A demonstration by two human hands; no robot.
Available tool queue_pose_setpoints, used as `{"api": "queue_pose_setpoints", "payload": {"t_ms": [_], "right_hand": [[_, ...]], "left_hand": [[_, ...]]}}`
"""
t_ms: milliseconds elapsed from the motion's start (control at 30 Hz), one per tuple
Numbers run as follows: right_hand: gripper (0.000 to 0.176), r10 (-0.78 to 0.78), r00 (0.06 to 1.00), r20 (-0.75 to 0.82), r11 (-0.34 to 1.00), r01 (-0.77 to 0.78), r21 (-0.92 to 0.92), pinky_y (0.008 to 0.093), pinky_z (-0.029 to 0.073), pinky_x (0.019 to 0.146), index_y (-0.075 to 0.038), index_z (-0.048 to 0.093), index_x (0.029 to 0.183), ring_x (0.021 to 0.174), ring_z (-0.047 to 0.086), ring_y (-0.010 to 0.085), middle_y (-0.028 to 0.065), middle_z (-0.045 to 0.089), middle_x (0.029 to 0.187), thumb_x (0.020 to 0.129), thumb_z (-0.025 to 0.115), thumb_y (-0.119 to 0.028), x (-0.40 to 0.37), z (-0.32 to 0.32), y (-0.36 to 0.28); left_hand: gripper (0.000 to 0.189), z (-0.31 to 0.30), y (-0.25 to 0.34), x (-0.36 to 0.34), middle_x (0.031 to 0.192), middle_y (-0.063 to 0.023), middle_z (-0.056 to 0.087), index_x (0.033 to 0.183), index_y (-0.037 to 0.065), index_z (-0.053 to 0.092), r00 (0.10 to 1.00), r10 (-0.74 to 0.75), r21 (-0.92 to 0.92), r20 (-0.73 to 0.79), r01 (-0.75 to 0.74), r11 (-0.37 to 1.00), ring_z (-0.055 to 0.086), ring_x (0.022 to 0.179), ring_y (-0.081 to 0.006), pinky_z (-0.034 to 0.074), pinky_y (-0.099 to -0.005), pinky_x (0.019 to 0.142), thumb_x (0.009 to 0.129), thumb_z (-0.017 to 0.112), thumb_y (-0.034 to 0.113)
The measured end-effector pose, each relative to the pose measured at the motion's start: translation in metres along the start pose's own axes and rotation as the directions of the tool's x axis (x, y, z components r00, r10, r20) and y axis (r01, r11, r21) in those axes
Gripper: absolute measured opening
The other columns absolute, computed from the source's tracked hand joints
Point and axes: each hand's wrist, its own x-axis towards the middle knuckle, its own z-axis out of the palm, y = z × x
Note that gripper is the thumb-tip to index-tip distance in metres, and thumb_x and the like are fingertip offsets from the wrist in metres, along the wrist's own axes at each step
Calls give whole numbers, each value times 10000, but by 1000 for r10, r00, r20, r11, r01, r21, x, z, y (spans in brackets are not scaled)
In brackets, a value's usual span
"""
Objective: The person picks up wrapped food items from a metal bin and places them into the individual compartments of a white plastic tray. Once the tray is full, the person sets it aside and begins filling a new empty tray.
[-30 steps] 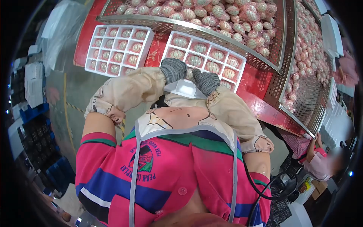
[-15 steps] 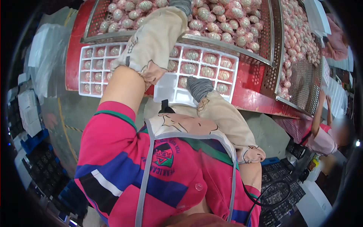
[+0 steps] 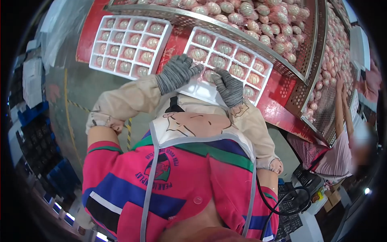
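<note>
— On the red worktop [image 3: 278, 93], at its near edge, where are our hands?
— Our left hand [image 3: 177, 72] is back from the far metal bin [image 3: 242, 39], where it reached half a second ago. Its fingers [image 3: 192, 69] lie splayed and released on the right tray [image 3: 201, 96], touching a netted fruit [image 3: 209, 75].
— And our right hand [image 3: 229, 86]?
— It stays curled over the next cell. We cannot tell whether it grips anything.
— Around us?
— The left tray [image 3: 166, 40] sits full just beside, and the right tray's near cells are bare. A co-worker's arm [image 3: 342, 105] reaches up at the right.
</note>
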Motion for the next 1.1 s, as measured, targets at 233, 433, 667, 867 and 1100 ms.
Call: {"api": "queue_pose_setpoints", "payload": {"t_ms": [233,433,667,867,1100], "right_hand": [[350,-230,955,186,857,289,-426,418,489,586,-90,589,1059,673,645,293,117,659,771,834,621,-356,30,32,-12],[322,-226,945,238,789,321,-523,462,458,501,-78,551,993,595,625,316,128,633,676,868,551,-374,41,39,-12],[309,-149,936,319,629,338,-700,489,462,531,-42,543,938,612,634,325,166,630,682,894,479,-341,53,57,-6],[316,-67,908,413,740,323,-590,480,482,591,-34,544,994,690,655,316,164,656,780,905,443,-320,63,58,-5],[322,-72,931,357,791,271,-548,442,492,621,-48,570,1004,726,644,326,141,660,792,888,493,-339,52,49,-5]], "left_hand": [[470,15,-3,-38,1173,-153,521,1125,104,617,888,-447,-508,-107,338,792,479,1119,-327,406,-414,963,700,750,254],[391,22,-13,-25,1317,-167,450,1081,105,641,924,-382,-393,-28,341,854,423,1200,-358,353,-451,1008,726,725,245],[324,15,-7,2,1384,-176,383,1028,114,646,901,-372,-21,224,386,922,372,1262,-372,319,-501,1018,763,672,299],[276,-20,-31,31,1277,-170,482,935,102,641,860,-317,-156,401,405,901,443,1190,-361,361,-446,1000,731,697,279],[236,-51,-129,175,941,-64,635,885,74,655,661,-632,-149,-405,634,759,585,841,-218,483,-364,745,825,653,303]]}}
